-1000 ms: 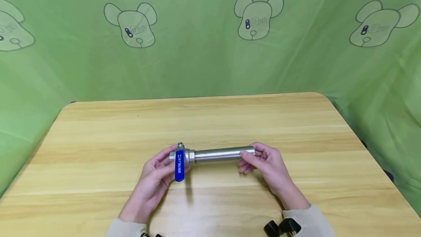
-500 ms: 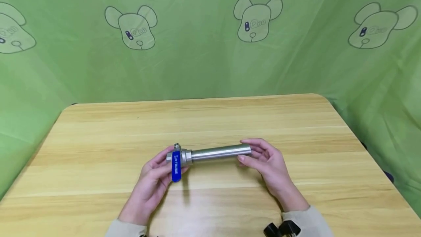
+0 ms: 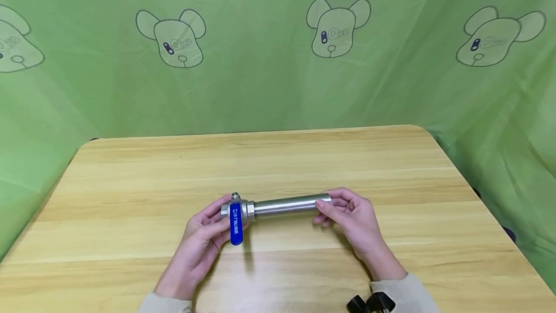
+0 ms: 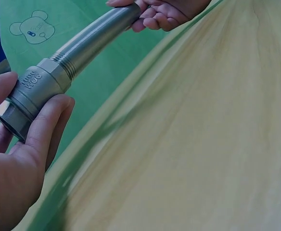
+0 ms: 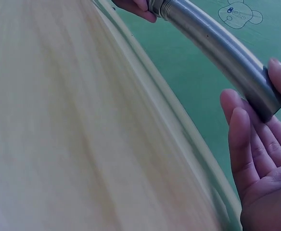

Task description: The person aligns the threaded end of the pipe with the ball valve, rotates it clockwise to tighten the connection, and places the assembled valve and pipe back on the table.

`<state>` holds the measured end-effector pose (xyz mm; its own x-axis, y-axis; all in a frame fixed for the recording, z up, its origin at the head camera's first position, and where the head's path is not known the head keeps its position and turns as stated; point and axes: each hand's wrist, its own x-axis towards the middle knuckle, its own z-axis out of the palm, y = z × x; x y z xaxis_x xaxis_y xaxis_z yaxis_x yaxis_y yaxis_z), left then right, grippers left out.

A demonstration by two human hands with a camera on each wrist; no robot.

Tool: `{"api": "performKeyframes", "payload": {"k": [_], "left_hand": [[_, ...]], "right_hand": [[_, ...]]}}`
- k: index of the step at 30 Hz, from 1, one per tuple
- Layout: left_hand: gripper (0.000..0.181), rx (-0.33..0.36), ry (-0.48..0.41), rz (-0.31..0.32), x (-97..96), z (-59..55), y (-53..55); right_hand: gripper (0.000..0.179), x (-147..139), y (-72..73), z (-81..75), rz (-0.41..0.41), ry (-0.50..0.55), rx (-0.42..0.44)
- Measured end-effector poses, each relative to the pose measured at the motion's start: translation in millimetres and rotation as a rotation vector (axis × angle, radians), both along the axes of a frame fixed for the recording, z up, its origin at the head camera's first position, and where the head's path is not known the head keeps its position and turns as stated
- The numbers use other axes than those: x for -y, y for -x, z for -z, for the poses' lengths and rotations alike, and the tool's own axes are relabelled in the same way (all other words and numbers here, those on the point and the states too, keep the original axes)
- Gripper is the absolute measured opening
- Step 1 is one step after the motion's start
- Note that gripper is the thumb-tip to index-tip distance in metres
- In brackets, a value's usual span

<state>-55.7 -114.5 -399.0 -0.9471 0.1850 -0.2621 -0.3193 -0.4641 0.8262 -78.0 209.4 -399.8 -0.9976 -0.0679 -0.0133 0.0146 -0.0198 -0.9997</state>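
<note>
A silver ball valve (image 4: 39,91) with a blue lever handle (image 3: 236,223) is in my left hand (image 3: 201,238), whose thumb and fingers grip its body. The lever points toward me. From the valve's right side runs a steel pipe (image 3: 286,205), its threaded end (image 4: 63,65) seated in the valve with some thread still showing. My right hand (image 3: 354,223) pinches the pipe's free end, thumb on the near side and fingers behind and below. In the right wrist view the pipe's plain end (image 5: 270,106) lies between thumb and fingers. Valve and pipe are held above the table.
The wooden table (image 3: 130,182) spreads beneath both hands, with rounded far corners. A green curtain (image 3: 260,86) printed with bear heads hangs behind and at the sides. A black wrist device (image 3: 371,302) sits at the right sleeve.
Half a second ago my right hand's fingers were spread looser around the pipe end; now thumb and fingers close on it again. The left hand keeps its grip on the valve.
</note>
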Motion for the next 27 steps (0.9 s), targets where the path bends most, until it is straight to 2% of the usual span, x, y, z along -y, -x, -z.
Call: {"api": "performKeyframes", "payload": {"k": [8, 13, 17, 19, 23, 27], "left_hand": [[0.066, -0.027, -0.007, 0.002, -3.2, -0.5, 1.1], [0.064, -0.001, -0.020, -0.026, -3.4, 2.3, 0.3], [0.063, 0.012, -0.028, -0.041, -2.2, 3.1, 0.0], [0.063, 0.004, -0.025, -0.035, -1.6, 2.6, 0.5], [0.060, -0.011, -0.022, -0.021, 0.2, 2.4, -0.4], [0.055, -0.042, -0.015, -0.009, 1.5, 2.7, -1.6]], "right_hand": [[0.018, 3.0, 0.3, -2.4, 0.051, -0.063, 0.047], [0.005, 3.0, 0.7, 0.1, -0.032, 0.020, 0.001], [0.030, 3.1, 1.0, 0.3, -0.101, 0.105, -0.015], [0.033, 3.1, 1.3, -0.3, -0.100, 0.124, -0.012], [0.025, 1.8, 0.9, 0.0, -0.086, 0.106, -0.001], [0.012, 1.4, -0.2, 1.7, -0.089, 0.020, -0.007]]}}
